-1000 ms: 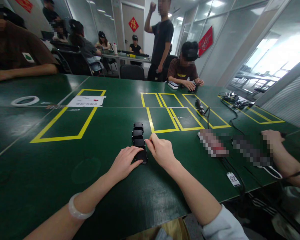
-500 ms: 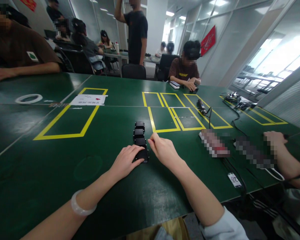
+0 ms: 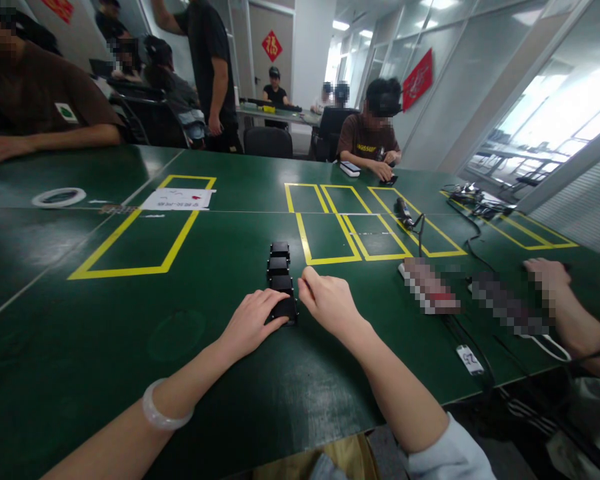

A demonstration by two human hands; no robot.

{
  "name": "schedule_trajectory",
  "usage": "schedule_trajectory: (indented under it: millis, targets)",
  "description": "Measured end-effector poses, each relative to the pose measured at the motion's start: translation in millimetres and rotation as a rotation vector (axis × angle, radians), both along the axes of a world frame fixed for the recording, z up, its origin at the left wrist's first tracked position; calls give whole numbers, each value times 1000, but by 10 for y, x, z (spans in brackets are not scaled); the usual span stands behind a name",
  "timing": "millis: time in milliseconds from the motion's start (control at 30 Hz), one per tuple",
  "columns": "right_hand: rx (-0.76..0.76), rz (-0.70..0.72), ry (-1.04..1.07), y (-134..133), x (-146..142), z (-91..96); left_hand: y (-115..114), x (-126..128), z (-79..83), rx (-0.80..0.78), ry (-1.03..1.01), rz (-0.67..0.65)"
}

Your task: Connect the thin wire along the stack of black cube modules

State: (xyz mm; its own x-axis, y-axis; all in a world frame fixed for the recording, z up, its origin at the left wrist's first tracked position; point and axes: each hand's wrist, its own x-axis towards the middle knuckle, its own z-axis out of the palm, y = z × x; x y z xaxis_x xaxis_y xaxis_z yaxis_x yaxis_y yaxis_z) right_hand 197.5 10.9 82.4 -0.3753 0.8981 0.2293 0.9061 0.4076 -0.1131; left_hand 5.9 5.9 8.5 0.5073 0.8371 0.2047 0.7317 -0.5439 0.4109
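Observation:
A row of several black box-like pieces (image 3: 279,265) with small shiny studs along their sides runs away from me on the green table (image 3: 120,360). Over the nearest black piece (image 3: 285,309) lies my left hand (image 3: 253,319), its fingers across the top and its thumb at the near edge, holding it against the table. A white bangle (image 3: 165,405) circles that wrist. Just right of the row, my right hand (image 3: 330,303) is closed with curled fingers. Whatever those fingers pinch, if anything, is hidden or too small to see.
Yellow tape frames (image 3: 180,239) mark the table. A white tape ring (image 3: 59,197) and a paper sheet (image 3: 177,199) lie left. To the right are blurred phone-like devices (image 3: 430,287), cables and a co-worker's hand (image 3: 547,273). Another person (image 3: 370,137) sits opposite.
My right hand has shifted very slightly to the right. My left hand and the black pieces look unmoved. A standing person in the background has stepped left.

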Motion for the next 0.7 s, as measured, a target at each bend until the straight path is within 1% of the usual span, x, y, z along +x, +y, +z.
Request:
schedule_trajectory:
  millis: [133,267,467,567,700]
  targets:
    - [-32,0,33,0,4,15,1,1,-6,1,0,2]
    - [-49,-41,-6,-2,63,48,1,3,-10,5,-1,7]
    - [7,-55,-51,-32,54,66,-1,4,-9,6,10,6]
    - [-13,-40,-54,-24,42,71,-1,2,-11,17,4,4]
    - [-29,15,-34,-24,58,89,4,-1,-16,20,9,2]
